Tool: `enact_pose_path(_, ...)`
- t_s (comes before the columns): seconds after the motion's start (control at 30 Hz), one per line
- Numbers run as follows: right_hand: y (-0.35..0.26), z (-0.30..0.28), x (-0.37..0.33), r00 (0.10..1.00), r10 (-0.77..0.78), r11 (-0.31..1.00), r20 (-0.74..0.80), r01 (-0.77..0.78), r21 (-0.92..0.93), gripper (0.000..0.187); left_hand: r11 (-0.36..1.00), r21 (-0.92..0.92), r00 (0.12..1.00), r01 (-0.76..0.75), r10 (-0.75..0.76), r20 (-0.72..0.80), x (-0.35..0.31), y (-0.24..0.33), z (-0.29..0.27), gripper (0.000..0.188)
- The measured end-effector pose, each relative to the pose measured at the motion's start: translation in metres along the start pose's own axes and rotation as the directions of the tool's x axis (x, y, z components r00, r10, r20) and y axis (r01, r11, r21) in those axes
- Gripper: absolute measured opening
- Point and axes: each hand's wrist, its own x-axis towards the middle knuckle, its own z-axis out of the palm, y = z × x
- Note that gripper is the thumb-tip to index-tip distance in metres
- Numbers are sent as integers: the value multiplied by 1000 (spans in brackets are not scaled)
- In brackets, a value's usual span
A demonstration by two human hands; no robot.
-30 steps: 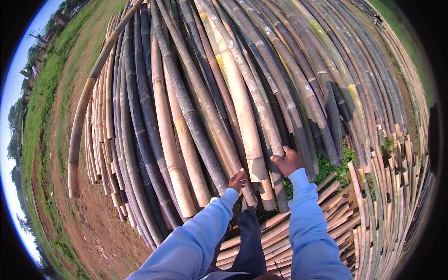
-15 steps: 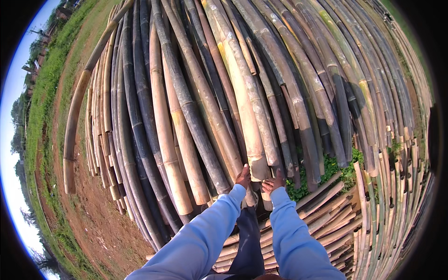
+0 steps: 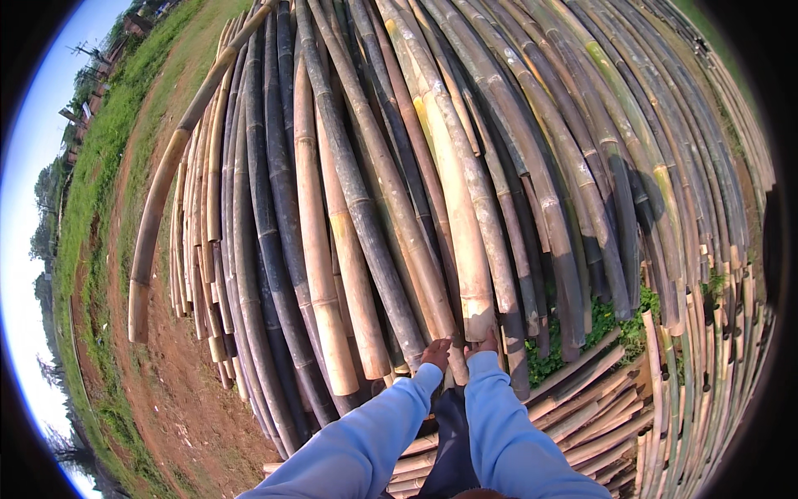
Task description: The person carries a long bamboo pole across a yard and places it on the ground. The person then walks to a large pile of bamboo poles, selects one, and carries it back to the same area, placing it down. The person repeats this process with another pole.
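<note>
Long bamboo poles lie stacked lengthwise in front of me, their cut ends toward me. My right hand (image 3: 482, 343) grips the near end of a thick, pale bamboo pole (image 3: 470, 270) from its right and underside, partly hidden by the pole. Just left of it, my left hand (image 3: 435, 353) is closed at the end of a brown bamboo pole (image 3: 420, 279), its fingers curled toward the cut end. A dark mottled pole (image 3: 378, 258) lies to the left of my left hand.
One long pole (image 3: 166, 166) sticks out from the stack at far left, over reddish soil (image 3: 166, 407). Shorter bamboo pieces (image 3: 582, 407) lie at lower right, with more poles (image 3: 698, 399) beyond. Green weeds (image 3: 615, 328) grow between. Grass (image 3: 108, 200) borders the left side.
The view has shifted, so the stack appears lower and further right. My right hand has moved in under the pale pole's end, and my left hand has drawn slightly toward me.
</note>
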Motion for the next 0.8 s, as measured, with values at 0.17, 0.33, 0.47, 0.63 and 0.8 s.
enact_pose_path(0.17, -1, -3, -4, 997, -54, 998, 64, 52, 28, 42, 809, 582, 978, -85, 178, -104, 6, -38, -29, 50)
enact_pose_path(0.33, -6, 17, -68, 1000, -5, 985, 5, 4, 172, 38, 997, 81, 998, 18, -23, 64, 9, -51, -21, 54)
enact_pose_path(0.47, -26, 23, -140, 995, -77, 973, 67, 60, 224, 32, 965, -261, 992, -10, 43, 120, -20, -17, 0, 67)
enact_pose_path(0.63, -66, 19, -202, 977, -144, 908, 157, 67, 413, 25, 955, -298, 989, 8, 37, 146, -86, 43, 10, 77)
enact_pose_path(0.8, -98, 25, -223, 976, -197, 917, 98, 148, 371, 21, 952, -306, 984, 29, 27, 178, -132, 68, -15, 76)
